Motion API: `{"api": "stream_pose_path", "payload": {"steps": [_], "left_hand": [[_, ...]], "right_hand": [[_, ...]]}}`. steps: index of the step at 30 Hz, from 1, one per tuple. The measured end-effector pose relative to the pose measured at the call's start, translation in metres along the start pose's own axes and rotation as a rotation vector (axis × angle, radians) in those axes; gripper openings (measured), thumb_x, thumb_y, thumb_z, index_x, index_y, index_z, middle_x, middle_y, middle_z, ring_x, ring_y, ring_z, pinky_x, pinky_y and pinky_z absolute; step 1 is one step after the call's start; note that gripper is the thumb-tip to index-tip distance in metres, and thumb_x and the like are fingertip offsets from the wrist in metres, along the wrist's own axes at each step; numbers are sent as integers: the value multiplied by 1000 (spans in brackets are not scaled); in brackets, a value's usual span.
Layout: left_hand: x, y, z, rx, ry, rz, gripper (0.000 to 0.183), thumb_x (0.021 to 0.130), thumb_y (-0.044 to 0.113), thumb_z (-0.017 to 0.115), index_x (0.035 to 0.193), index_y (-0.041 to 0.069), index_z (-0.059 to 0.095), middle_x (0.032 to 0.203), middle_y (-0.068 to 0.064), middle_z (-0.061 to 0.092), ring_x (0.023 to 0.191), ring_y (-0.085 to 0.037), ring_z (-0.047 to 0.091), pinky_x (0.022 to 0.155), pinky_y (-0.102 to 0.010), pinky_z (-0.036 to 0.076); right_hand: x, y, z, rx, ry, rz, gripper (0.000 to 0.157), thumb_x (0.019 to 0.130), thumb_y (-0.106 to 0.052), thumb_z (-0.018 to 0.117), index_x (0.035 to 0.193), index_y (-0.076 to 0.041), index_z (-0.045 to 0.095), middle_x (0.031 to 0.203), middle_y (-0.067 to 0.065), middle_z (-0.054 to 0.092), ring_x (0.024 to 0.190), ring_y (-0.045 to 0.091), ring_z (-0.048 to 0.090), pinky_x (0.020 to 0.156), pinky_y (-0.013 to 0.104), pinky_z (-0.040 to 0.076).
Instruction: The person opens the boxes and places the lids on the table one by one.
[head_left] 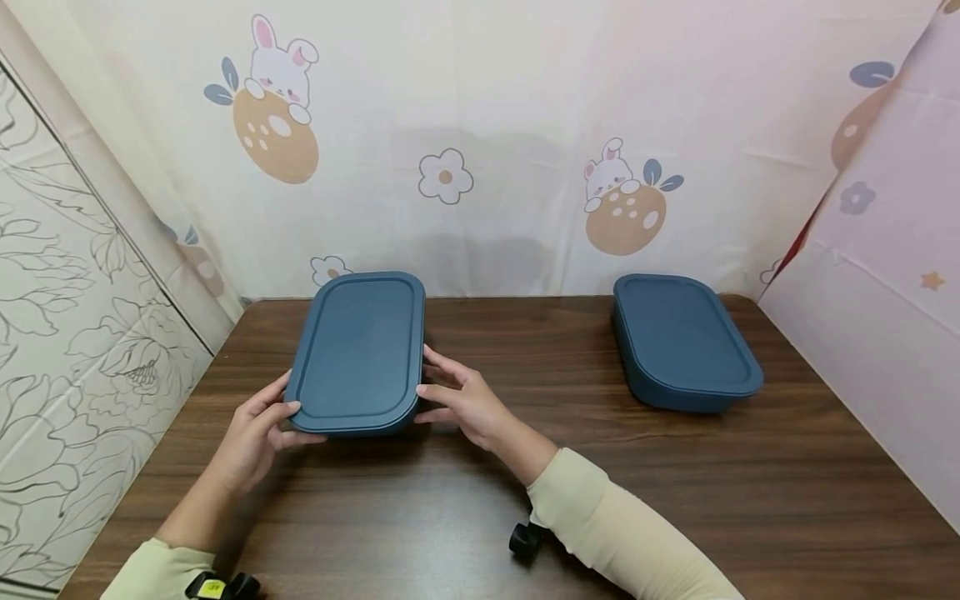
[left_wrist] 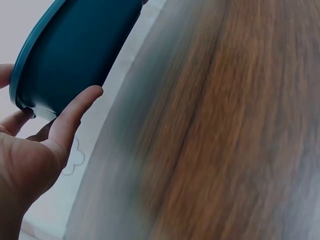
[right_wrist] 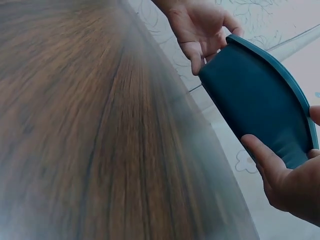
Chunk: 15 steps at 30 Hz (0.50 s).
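Observation:
Both hands hold a blue lidded food container [head_left: 363,346] at the left of the table. My left hand [head_left: 258,429] grips its near left corner, with the thumb low on the side wall in the left wrist view. On the opposite long side, near the front corner, my right hand [head_left: 468,404] holds it with spread fingers. From the right wrist view, the container's side wall [right_wrist: 255,95] shows raised above the wooden surface, and its lid sits on the rim. The undersides of some fingers are hidden behind the container.
A second blue lidded container [head_left: 686,337] stands at the back right of the brown wooden table [head_left: 480,517]. Behind the table hangs a curtain [head_left: 510,100] printed with rabbits and flowers. A floral panel [head_left: 75,333] borders the left side.

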<state>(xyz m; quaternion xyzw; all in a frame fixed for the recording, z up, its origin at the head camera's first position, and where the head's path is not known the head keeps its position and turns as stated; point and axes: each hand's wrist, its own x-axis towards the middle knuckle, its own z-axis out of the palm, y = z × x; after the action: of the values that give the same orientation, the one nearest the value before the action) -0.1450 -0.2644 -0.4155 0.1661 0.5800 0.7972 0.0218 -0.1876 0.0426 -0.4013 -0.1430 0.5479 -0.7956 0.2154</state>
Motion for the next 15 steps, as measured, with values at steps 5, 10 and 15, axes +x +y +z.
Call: {"api": "stream_pose_path", "payload": {"steps": [5, 10, 15], "left_hand": [[3, -3, 9, 26, -23, -16, 49, 100, -7, 41, 148, 2, 38, 123, -7, 55, 92, -22, 69, 71, -53, 57], [4, -5, 17, 33, -27, -20, 50, 100, -6, 42, 149, 1, 36, 123, -7, 55, 91, -22, 69, 70, -52, 57], [6, -8, 25, 36, -27, -42, 51, 100, -4, 44, 150, 1, 35, 125, -6, 55, 93, -22, 68, 71, -52, 57]], "right_hand": [[-7, -2, -10, -2, 27, -2, 63, 93, 0, 61, 150, -18, 41, 146, 19, 40, 111, 26, 60, 86, 54, 53], [-13, -4, -17, -19, 17, -7, 63, 93, -2, 61, 150, -17, 40, 146, 19, 40, 117, 27, 57, 88, 55, 52], [-19, -6, -25, -29, 24, -9, 63, 93, -1, 62, 150, -17, 40, 144, 20, 42, 115, 27, 58, 87, 55, 52]]}}
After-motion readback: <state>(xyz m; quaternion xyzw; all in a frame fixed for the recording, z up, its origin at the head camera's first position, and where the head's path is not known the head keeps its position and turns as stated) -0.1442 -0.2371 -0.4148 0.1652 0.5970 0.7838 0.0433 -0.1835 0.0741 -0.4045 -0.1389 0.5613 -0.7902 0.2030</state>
